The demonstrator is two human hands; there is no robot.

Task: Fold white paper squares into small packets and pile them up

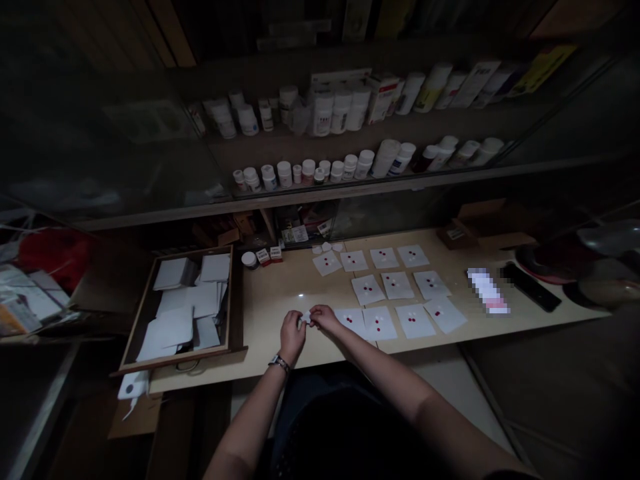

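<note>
Above the front part of the tabletop (pixel 280 287), my left hand (pixel 293 335) and my right hand (pixel 324 319) meet with fingers pinched. Between them is a small white piece of paper (pixel 306 318), which looks folded; the fingers cover part of it. To the right, several square paper sheets (pixel 399 293) lie in rough rows, with red and white pills (pixel 369 289) on them. Small folded white packets (pixel 327 247) rest behind the sheets. A white-capped bottle (pixel 249 260) and small boxes (pixel 269 255) stand at the back of the table.
Left of my hands, an open wooden drawer (pixel 237 313) holds stacks of white paper (pixel 175 327). A lit phone (pixel 487 291) and a dark oblong object (pixel 533 288) lie at right. Behind them sits an open cardboard box (pixel 483 230). Shelves of medicine bottles (pixel 340 110) rise behind.
</note>
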